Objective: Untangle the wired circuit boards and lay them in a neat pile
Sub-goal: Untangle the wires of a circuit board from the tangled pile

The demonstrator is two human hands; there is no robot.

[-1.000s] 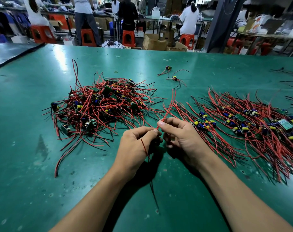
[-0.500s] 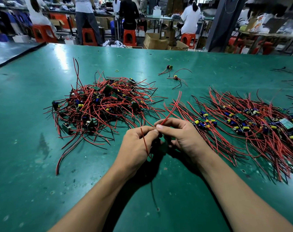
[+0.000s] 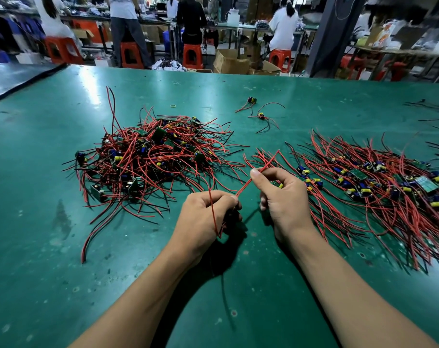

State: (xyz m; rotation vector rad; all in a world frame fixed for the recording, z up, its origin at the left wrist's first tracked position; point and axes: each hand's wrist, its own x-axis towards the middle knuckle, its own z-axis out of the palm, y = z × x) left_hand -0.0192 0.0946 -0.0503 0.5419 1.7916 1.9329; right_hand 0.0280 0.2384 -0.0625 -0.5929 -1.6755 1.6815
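Tangled heap [image 3: 150,156] of wired circuit boards lies left on the green table [image 3: 62,247]; straightened pile [image 3: 379,189] spreads at right. Between them, nearer, both hands work one piece. Right hand [image 3: 283,199] curls round a small board [image 3: 276,183], thumb and forefinger pinching its red wire [image 3: 244,187]. Left hand [image 3: 205,217] pinches the same wire lower down, fingers curled, another red strand draped over its back. Two loose boards [image 3: 252,100] lie far center.
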